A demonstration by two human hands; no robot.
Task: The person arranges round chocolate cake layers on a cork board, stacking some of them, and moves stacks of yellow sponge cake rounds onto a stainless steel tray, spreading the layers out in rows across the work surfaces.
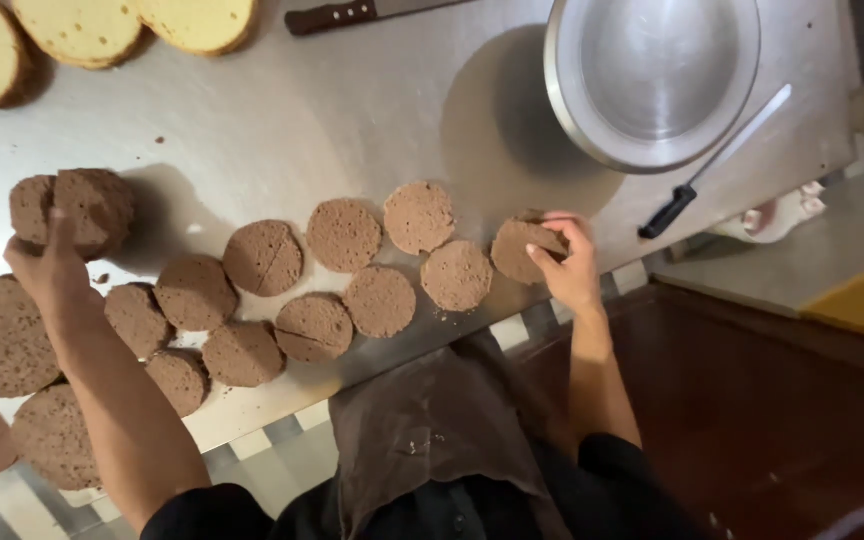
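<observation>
Rightmost, hand on table-edge cake round

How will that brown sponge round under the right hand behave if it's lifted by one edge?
The brown sponge round looks thin and porous, so probably light and soft; lifted by one edge it may sag or tear. Loose crumbs on the steel table suggest it sheds easily. It lies flat, so rolling seems unlikely. The right hand touches its edge.

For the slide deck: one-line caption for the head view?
Right hand lays a brown cake round on a steel table; left hand holds a stack.
</observation>
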